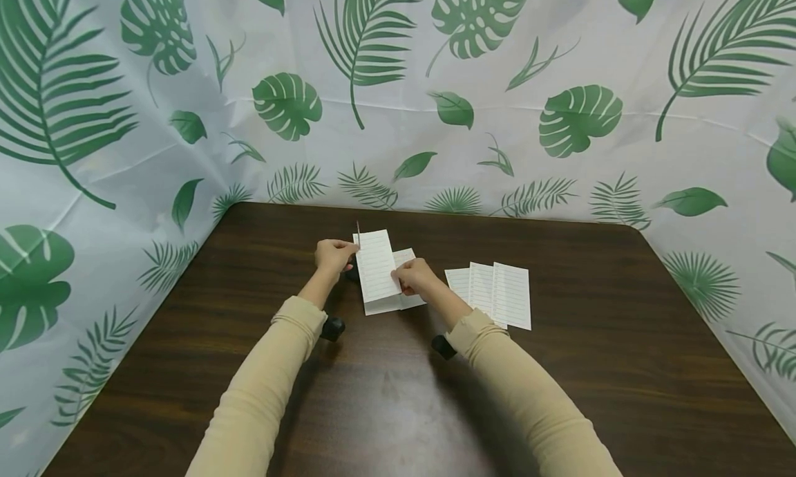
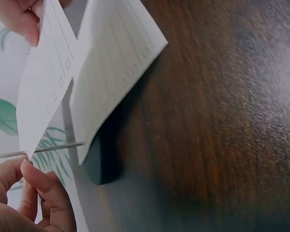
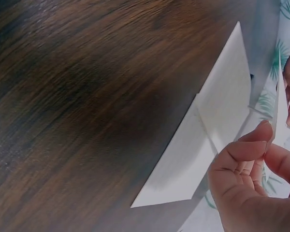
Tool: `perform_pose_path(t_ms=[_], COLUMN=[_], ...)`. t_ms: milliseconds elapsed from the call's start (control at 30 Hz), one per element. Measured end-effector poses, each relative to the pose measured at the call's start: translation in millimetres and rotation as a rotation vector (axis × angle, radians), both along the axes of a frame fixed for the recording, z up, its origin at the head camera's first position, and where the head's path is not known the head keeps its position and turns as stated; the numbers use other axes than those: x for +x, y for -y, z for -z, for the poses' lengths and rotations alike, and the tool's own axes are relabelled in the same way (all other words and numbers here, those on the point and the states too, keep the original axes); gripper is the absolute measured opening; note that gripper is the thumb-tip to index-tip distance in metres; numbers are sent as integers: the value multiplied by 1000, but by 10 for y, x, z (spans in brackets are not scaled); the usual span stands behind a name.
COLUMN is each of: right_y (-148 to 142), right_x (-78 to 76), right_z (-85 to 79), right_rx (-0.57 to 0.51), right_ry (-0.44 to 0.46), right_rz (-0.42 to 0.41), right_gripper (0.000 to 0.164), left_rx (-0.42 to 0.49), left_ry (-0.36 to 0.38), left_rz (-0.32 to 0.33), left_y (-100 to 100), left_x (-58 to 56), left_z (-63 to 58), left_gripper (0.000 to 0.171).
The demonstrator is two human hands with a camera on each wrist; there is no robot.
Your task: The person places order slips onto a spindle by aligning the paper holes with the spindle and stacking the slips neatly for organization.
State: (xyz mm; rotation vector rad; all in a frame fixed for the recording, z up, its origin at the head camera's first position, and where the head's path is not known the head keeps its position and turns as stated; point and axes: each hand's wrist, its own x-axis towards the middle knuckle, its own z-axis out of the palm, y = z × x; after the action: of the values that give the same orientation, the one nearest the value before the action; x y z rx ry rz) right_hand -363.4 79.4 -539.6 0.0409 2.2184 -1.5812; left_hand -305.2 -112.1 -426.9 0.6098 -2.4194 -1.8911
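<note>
Pinching a white, lined, rectangular paper slip (image 1: 376,264) above the dark brown wood-grained worktop (image 1: 385,401), left hand (image 1: 334,257) at its corner beside the thin grey upright rod (image 2: 58,147), right hand (image 1: 415,276) on the opposite edge, I'd best keep it taut and level to avoid tearing.
</note>
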Motion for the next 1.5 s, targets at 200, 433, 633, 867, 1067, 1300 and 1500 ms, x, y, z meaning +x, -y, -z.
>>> perform_pose_path(t_ms=[200,433,633,867,1067,1300,1500], right_y=[96,40,19,-36,-125,91,-123], right_x=[689,953,606,162,-205,586,-377], right_z=[-916,-1187,-686,30,686,-548,1044], right_rx=[120,120,189,275,305,407,411], right_ry=[37,-87,-100,-161,-231,-169,-288], right_rz=[4,-98,-107,-123,-138,-112,-171], right_gripper=[24,22,18,24,28,27,37], left_rx=[-121,-292,-415,-463,-476,-508,-379], left_ry=[68,116,104,136,169,175,204], left_rz=[50,111,130,95,78,111,188], left_y=[10,3,-27,-69,-81,-58,15], left_x=[-17,-26,17,30,-18,-90,-5], left_z=[49,87,99,120,155,219,169], left_gripper=[23,20,21,22,17,13,31])
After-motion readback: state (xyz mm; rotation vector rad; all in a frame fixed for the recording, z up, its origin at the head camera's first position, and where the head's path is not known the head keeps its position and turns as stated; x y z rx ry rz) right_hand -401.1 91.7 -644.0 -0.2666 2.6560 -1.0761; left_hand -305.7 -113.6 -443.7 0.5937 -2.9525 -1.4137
